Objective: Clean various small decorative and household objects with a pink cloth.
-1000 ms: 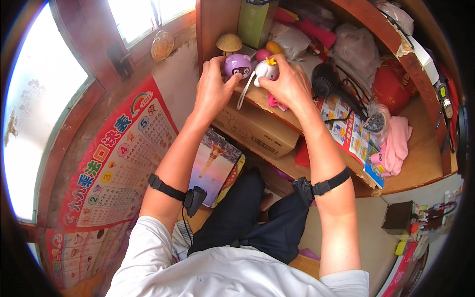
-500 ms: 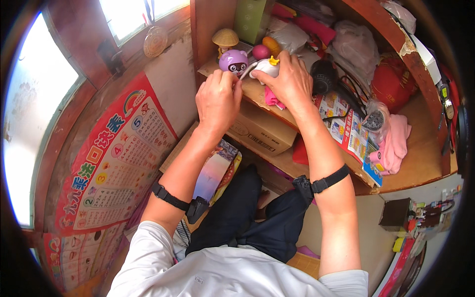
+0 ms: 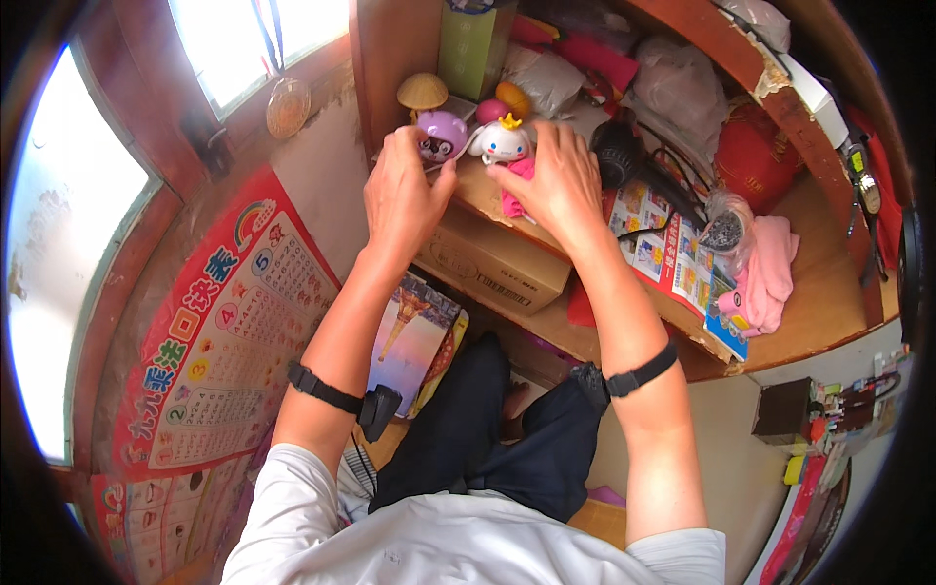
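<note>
A purple bear-like figurine [image 3: 446, 131] with a dark face mask stands at the shelf's front left. My left hand [image 3: 402, 190] is against its left side, thumb and fingers apart, the fingertips partly hidden. Beside it sits a white long-eared figurine [image 3: 502, 145] with a yellow crown, its face toward me. My right hand [image 3: 558, 185] cups loosely around that figurine's right side, fingers stretched and thumb apart. The thumb lies at a bright pink cloth [image 3: 517, 187] below the figurine; whether the hidden fingertips touch the figurine I cannot tell.
Behind stand a straw-hatted figurine [image 3: 422, 93], a pink ball [image 3: 490, 111] and a green box [image 3: 470, 49]. A black hair dryer [image 3: 624, 156] lies right of my hand, near a pink cloth item [image 3: 765, 278]. Below is a cardboard box [image 3: 492, 263].
The white figurine, gripped and tilted in my right hand before, now sits upright facing me. Both hands have loosened and spread; my left hand has shifted left beside the purple figurine.
</note>
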`<state>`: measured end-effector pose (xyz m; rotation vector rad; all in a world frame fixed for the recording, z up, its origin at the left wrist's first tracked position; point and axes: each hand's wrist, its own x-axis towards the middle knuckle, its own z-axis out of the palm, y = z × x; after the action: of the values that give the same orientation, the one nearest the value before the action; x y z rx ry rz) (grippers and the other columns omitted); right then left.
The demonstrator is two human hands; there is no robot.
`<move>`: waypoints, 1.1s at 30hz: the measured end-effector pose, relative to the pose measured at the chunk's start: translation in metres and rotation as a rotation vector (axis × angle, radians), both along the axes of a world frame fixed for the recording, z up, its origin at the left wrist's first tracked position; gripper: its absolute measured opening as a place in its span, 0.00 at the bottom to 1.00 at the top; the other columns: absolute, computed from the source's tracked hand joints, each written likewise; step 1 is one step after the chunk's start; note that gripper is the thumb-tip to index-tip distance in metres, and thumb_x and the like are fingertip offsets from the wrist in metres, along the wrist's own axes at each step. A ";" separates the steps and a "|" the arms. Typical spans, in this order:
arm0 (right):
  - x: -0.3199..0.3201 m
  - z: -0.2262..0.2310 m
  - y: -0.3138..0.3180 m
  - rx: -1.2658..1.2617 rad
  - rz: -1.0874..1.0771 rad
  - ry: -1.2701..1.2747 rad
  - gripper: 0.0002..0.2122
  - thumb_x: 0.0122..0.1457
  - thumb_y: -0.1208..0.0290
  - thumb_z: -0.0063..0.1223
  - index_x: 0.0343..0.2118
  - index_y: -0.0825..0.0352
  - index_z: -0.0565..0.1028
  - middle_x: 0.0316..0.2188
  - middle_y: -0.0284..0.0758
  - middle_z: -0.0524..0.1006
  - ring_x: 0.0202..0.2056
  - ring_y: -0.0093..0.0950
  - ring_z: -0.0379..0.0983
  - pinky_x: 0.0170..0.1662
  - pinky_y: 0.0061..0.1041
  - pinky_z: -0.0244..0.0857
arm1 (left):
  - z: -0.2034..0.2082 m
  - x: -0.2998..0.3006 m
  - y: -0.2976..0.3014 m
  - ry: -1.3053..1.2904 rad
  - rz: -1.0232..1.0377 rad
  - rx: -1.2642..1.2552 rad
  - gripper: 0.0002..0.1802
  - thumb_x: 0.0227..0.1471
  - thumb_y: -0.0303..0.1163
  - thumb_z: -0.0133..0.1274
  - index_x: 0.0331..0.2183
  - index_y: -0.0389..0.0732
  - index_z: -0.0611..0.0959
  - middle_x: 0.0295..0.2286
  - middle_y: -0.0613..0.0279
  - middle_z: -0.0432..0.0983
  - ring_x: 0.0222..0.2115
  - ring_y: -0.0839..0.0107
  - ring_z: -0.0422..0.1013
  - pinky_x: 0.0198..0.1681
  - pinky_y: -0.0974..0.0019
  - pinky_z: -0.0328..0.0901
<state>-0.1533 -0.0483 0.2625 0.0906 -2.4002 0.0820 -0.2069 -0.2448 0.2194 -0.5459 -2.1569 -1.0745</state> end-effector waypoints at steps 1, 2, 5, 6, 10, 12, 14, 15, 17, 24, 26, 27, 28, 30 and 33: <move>0.013 0.006 -0.002 0.002 -0.045 -0.063 0.34 0.52 0.48 0.71 0.50 0.74 0.73 0.45 0.50 0.77 0.50 0.49 0.75 0.52 0.47 0.70 | -0.001 0.002 -0.002 0.010 0.005 -0.004 0.24 0.52 0.35 0.66 0.45 0.38 0.74 0.40 0.48 0.76 0.40 0.46 0.76 0.40 0.47 0.71; 0.026 0.009 -0.003 0.005 -0.097 -0.122 0.34 0.52 0.48 0.70 0.50 0.74 0.73 0.46 0.50 0.77 0.50 0.49 0.74 0.51 0.47 0.70 | -0.005 0.002 -0.003 0.024 0.005 -0.006 0.23 0.52 0.35 0.66 0.45 0.37 0.74 0.40 0.47 0.76 0.40 0.45 0.76 0.40 0.47 0.70; 0.039 -0.015 -0.010 -0.040 -0.037 -0.194 0.28 0.54 0.56 0.70 0.49 0.73 0.72 0.46 0.49 0.76 0.49 0.48 0.74 0.49 0.46 0.72 | -0.024 0.005 -0.009 -0.032 0.017 -0.028 0.23 0.51 0.33 0.67 0.43 0.35 0.74 0.39 0.47 0.74 0.39 0.43 0.74 0.42 0.47 0.68; 0.042 -0.027 -0.012 -0.013 -0.015 -0.118 0.25 0.55 0.59 0.69 0.48 0.72 0.73 0.45 0.48 0.76 0.48 0.47 0.73 0.49 0.46 0.73 | -0.027 0.010 -0.010 -0.020 0.022 -0.043 0.23 0.50 0.32 0.67 0.43 0.35 0.74 0.39 0.46 0.74 0.40 0.43 0.73 0.44 0.47 0.68; 0.057 -0.025 -0.010 -0.116 0.046 -0.068 0.16 0.57 0.66 0.66 0.44 0.69 0.75 0.43 0.45 0.76 0.48 0.46 0.73 0.48 0.44 0.73 | -0.020 0.025 -0.008 0.000 -0.007 -0.043 0.24 0.51 0.31 0.67 0.45 0.35 0.73 0.40 0.46 0.73 0.43 0.45 0.73 0.46 0.50 0.68; 0.073 -0.016 -0.011 -0.123 0.075 -0.061 0.15 0.57 0.69 0.66 0.43 0.68 0.75 0.43 0.44 0.76 0.47 0.46 0.72 0.48 0.43 0.72 | -0.018 0.030 -0.010 0.003 0.018 -0.028 0.24 0.51 0.29 0.66 0.45 0.34 0.73 0.42 0.45 0.72 0.45 0.46 0.72 0.47 0.51 0.68; 0.090 -0.003 -0.014 -0.138 0.101 0.015 0.14 0.56 0.71 0.66 0.43 0.67 0.75 0.42 0.41 0.76 0.46 0.44 0.72 0.47 0.42 0.71 | -0.014 0.036 -0.011 0.091 0.044 -0.044 0.23 0.51 0.27 0.66 0.46 0.34 0.73 0.43 0.46 0.71 0.45 0.46 0.71 0.48 0.51 0.68; 0.103 0.006 -0.016 -0.145 0.144 0.086 0.14 0.55 0.71 0.66 0.42 0.67 0.76 0.42 0.40 0.76 0.45 0.43 0.72 0.47 0.42 0.71 | -0.008 0.043 -0.012 0.116 0.037 -0.012 0.23 0.51 0.27 0.65 0.46 0.34 0.73 0.44 0.46 0.71 0.46 0.47 0.71 0.49 0.52 0.68; 0.128 0.033 -0.022 -0.139 0.205 0.196 0.15 0.52 0.72 0.68 0.42 0.67 0.77 0.43 0.38 0.76 0.46 0.41 0.73 0.48 0.40 0.70 | 0.012 0.061 -0.009 0.148 -0.022 0.054 0.23 0.52 0.24 0.64 0.48 0.35 0.73 0.46 0.47 0.70 0.46 0.49 0.71 0.49 0.53 0.68; 0.158 0.175 -0.011 0.347 0.127 0.755 0.13 0.61 0.69 0.56 0.47 0.62 0.79 0.50 0.39 0.77 0.56 0.39 0.72 0.53 0.38 0.67 | 0.095 0.124 0.038 0.292 -0.382 0.141 0.28 0.52 0.19 0.61 0.54 0.34 0.72 0.51 0.45 0.69 0.49 0.51 0.71 0.55 0.56 0.70; 0.144 0.194 0.008 0.402 0.052 0.649 0.15 0.62 0.69 0.53 0.51 0.65 0.78 0.50 0.41 0.78 0.55 0.37 0.72 0.56 0.37 0.67 | 0.114 0.137 0.048 0.324 -0.431 0.137 0.29 0.52 0.20 0.62 0.55 0.34 0.72 0.51 0.44 0.69 0.50 0.48 0.71 0.53 0.53 0.70; 0.142 0.192 0.019 0.393 0.030 0.560 0.16 0.62 0.70 0.52 0.51 0.66 0.78 0.49 0.41 0.78 0.54 0.37 0.73 0.56 0.36 0.68 | 0.122 0.143 0.052 0.343 -0.463 0.138 0.30 0.51 0.22 0.62 0.55 0.34 0.72 0.52 0.43 0.69 0.50 0.44 0.71 0.52 0.51 0.70; 0.143 0.193 0.024 0.380 0.015 0.469 0.16 0.62 0.70 0.51 0.51 0.67 0.78 0.47 0.40 0.79 0.52 0.37 0.73 0.56 0.36 0.68 | 0.129 0.149 0.055 0.354 -0.470 0.130 0.30 0.51 0.22 0.62 0.55 0.34 0.72 0.52 0.43 0.69 0.50 0.44 0.71 0.52 0.51 0.70; 0.145 0.190 0.032 0.466 0.005 0.553 0.13 0.61 0.71 0.52 0.46 0.68 0.78 0.43 0.41 0.79 0.50 0.36 0.75 0.53 0.35 0.70 | 0.141 0.159 0.060 0.378 -0.464 0.085 0.32 0.51 0.21 0.62 0.57 0.35 0.71 0.53 0.43 0.68 0.50 0.46 0.72 0.51 0.52 0.71; 0.158 0.190 0.030 0.422 -0.008 0.444 0.16 0.59 0.73 0.52 0.50 0.68 0.78 0.48 0.42 0.79 0.53 0.39 0.74 0.57 0.37 0.70 | 0.146 0.164 0.058 0.362 -0.477 0.094 0.33 0.51 0.21 0.62 0.58 0.36 0.70 0.53 0.43 0.68 0.50 0.46 0.72 0.51 0.52 0.71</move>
<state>0.0048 -0.0183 0.4520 0.2658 -1.9395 -0.4093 -0.0424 -0.1873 0.3658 -1.1535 -1.6897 -1.2042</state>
